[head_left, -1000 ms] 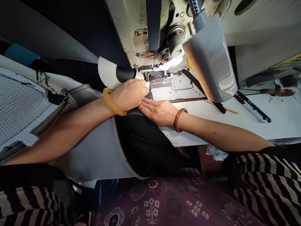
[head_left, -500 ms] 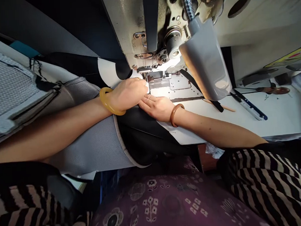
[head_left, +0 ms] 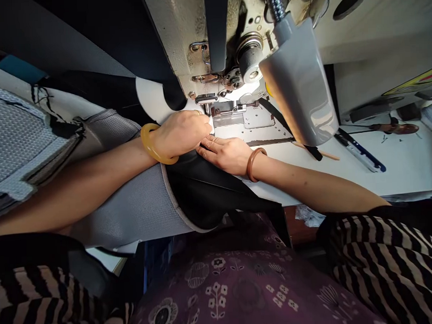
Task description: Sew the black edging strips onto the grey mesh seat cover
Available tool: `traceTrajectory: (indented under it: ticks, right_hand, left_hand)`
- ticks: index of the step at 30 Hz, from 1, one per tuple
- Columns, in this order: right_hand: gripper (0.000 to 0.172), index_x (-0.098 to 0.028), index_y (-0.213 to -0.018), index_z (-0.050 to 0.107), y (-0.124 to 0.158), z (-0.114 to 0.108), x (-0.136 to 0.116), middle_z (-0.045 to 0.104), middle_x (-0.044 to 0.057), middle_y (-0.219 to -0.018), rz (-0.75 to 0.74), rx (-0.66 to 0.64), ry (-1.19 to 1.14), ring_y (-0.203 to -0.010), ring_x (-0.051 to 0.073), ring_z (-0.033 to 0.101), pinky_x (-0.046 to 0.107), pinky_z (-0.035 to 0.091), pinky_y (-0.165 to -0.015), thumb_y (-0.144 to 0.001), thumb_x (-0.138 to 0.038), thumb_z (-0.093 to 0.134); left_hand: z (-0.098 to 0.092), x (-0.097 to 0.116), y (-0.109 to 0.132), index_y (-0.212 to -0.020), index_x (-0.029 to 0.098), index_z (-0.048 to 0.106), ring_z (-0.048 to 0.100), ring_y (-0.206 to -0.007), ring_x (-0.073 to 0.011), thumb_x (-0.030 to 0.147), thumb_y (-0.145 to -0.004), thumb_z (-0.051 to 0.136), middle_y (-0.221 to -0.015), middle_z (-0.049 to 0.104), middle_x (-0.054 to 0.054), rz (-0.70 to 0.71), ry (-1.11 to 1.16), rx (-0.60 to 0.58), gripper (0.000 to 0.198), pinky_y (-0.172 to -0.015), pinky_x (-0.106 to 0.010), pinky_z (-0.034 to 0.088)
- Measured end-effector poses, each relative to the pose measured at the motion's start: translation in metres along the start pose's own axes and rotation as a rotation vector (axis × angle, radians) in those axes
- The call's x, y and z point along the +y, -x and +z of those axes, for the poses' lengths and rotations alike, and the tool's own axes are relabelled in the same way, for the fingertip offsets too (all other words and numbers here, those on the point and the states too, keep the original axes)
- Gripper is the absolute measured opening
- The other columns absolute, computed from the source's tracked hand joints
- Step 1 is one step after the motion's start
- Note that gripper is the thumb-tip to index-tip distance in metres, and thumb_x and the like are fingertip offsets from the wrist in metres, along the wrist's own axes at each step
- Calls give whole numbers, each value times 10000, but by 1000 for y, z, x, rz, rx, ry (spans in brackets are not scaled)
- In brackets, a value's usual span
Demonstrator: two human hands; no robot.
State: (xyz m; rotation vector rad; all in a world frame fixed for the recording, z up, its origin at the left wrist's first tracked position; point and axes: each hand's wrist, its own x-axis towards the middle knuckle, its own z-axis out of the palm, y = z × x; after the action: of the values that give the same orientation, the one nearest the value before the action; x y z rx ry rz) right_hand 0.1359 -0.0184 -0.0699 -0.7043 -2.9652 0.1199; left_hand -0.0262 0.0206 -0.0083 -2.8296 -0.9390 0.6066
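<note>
My left hand (head_left: 183, 133), with a yellow bangle at the wrist, is curled closed close beside the presser foot of a sewing machine (head_left: 206, 100). Its fingertips are hidden, and it grips the black fabric (head_left: 202, 179) under it. My right hand (head_left: 228, 154), wearing a brown bangle, rests with fingers stretched flat on the same fabric, its tips near the left hand. Grey mesh material (head_left: 132, 207) with a piped edge adjoins the black fabric. A white curved piece (head_left: 150, 98) lies behind my left wrist.
A grey lamp (head_left: 300, 83) hangs over the machine bed at right. On the white table (head_left: 411, 169) lie a blue-and-white cutter (head_left: 362, 150), a wooden stick (head_left: 329, 154) and a wooden-handled tool (head_left: 395, 128). A bulky grey mesh piece (head_left: 16, 136) stands at left.
The black fabric has shifted, and its pointed corner now hangs past the table's front edge below my right wrist. Both hands stay by the presser foot. The view has moved slightly.
</note>
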Motion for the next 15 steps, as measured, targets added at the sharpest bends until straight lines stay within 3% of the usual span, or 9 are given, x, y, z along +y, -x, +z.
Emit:
traceTrajectory:
  ticks: [9, 15]
  right_hand:
    - [430, -132, -1389, 475, -8, -5, 14, 463, 114, -1476, 113, -74, -96, -1331, 219, 484, 359, 483, -1056, -997, -161, 299]
    - [413, -110, -1337, 550, 8, 4, 16, 535, 89, -1414, -142, -1, -55, -1344, 209, 471, 321, 476, -1084, -1008, -171, 308]
  left_hand:
    - [-5, -6, 1, -931, 151, 652, 487, -770, -133, 144, -947, 287, -907, 643, -42, -28, -81, 44, 365, -661, -262, 387]
    - [3, 2, 2, -888, 121, 673, 558, -809, -205, 101, -898, 319, -891, 653, -104, -39, -62, 73, 355, -631, -311, 412]
